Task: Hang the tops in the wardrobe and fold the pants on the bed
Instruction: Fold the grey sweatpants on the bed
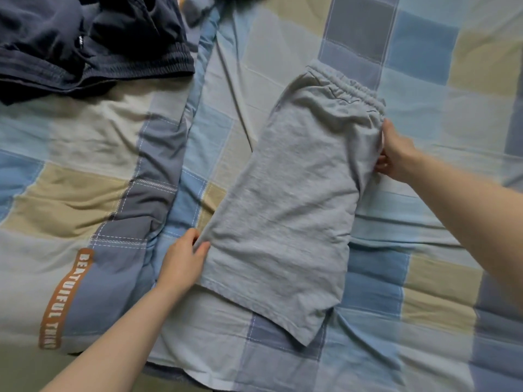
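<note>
Grey shorts [294, 199]: one pair, already doubled lengthwise, lying flat on the patchwork bedcover [424, 52] in the middle of my view, elastic waistband [348, 86] at the far end, hems toward me.

Risk, as I judge it: the two layers are loose on a soft, rumpled cover. If I drag one edge harder than the other, the top layer could slide off the lower and the next fold would come out skewed; wrinkles in the cover beneath could print through as well.

Left hand [184, 261]: arm reaching in from the lower left, thumb and fingers pinching the near left edge of the shorts close to the hem.

Right hand [396, 154]: arm stretched in from the right, fingers curled round the right edge just below the waistband, holding the cloth.

Dark navy garments [85, 43]: crumpled heap at the far left, well apart from the shorts, not yet dealt with.
</note>
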A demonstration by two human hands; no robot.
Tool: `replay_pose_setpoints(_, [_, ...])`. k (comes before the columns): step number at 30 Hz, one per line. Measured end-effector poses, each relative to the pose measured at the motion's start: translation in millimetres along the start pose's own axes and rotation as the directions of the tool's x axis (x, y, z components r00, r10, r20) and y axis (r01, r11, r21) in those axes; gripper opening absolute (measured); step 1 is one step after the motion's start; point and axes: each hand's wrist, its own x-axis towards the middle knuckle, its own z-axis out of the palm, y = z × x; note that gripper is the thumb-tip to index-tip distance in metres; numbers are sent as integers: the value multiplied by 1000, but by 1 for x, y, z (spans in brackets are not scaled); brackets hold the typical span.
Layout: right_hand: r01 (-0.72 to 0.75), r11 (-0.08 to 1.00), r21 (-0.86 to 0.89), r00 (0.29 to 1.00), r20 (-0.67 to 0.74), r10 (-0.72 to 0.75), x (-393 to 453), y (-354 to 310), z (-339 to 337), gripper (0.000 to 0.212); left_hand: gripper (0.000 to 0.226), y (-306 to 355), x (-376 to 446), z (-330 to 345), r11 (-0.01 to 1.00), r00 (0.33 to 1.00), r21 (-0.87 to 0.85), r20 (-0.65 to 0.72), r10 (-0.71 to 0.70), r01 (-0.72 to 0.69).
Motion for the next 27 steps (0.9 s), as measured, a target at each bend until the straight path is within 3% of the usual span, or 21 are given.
replay_pose_setpoints(3, [45, 994, 97, 994, 91, -54, 9, -11, 11, 47, 18, -2, 0, 0, 999, 1000, -43, 27, 1, 0])
replay_pose_setpoints(7, [167, 986, -27, 982, -91, -168, 27, -33, 8, 43, 13, 2, -4, 3, 953, 989, -286, 135, -68, 104])
replay_pose_setpoints(11, [373, 920, -118, 900, -193, -390, 33, -68, -1, 25, 19, 8, -10, 16, 920, 972, -344, 197, -126, 189])
replay_pose_setpoints(13, [308, 951, -19, 942, -137, -307, 25, -71, -4, 32, 15, 13, -13, 23, 912, 972, -362, 195, -127, 192])
replay_pose_setpoints(15, [106, 989, 98, 994, 17, -109, 15, -49, -9, 48, 10, 17, -15, 26, 906, 974, -375, 181, -137, 197])
replay_pose_setpoints(20, [-155, 970, 187, 971, 211, 114, -44, 77, -16, 49, 10, 24, -21, 24, 878, 974, -423, 127, -187, 223])
replay_pose_setpoints(24, [-168, 980, 104, 930, 347, 123, -103, 157, -16, 27, 7, 24, -23, 21, 832, 961, -481, 145, -235, 276])
replay_pose_setpoints(27, [-147, 988, 47, 891, 441, 112, -133, 194, -17, 32, 13, 24, -25, 21, 807, 950, -503, 184, -251, 310])
